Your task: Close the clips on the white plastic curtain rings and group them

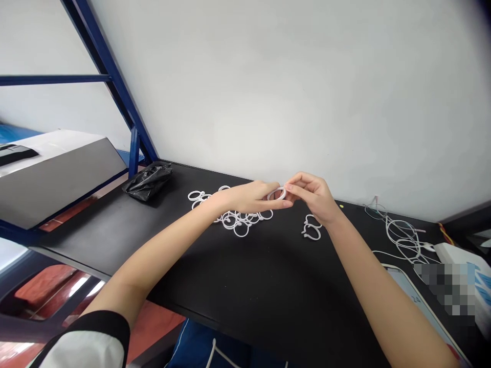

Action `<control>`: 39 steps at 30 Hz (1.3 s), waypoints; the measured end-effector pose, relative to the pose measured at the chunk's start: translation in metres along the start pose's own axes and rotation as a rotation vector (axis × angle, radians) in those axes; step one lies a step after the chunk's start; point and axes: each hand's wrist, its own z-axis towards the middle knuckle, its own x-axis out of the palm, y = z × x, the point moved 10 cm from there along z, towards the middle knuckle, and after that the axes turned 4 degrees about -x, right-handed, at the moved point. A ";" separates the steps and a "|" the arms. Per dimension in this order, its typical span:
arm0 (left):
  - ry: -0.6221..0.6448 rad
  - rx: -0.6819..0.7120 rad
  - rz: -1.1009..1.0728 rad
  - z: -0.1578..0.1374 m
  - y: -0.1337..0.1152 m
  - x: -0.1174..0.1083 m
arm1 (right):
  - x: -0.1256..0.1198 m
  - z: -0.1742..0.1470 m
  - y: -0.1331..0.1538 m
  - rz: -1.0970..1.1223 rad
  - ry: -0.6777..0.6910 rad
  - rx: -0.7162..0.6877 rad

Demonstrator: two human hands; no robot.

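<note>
Both my hands meet over the black table, holding one white plastic ring [283, 194] that looks like a shower curtain ring. My left hand [255, 197] has its fingers and thumb closed around the ring's left side. With thumb and fingertips, my right hand [312, 195] pinches its right edge. Beneath and around my left hand lies a pile of similar white rings [241, 228], partly hidden by my hand and forearm. Two or so more rings [313, 232] lie apart from the pile, just below my right wrist.
A crumpled black plastic bag [149, 182] lies at the table's back left. On the right are coiled white cables [402, 237], a phone or tablet [418, 301] and a white box [456, 255]. A blue metal frame [115, 87] rises at the left; the wall bounds the back.
</note>
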 end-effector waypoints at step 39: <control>-0.188 0.060 -0.376 -0.008 -0.010 -0.025 | 0.001 -0.012 0.031 -0.195 0.067 -0.051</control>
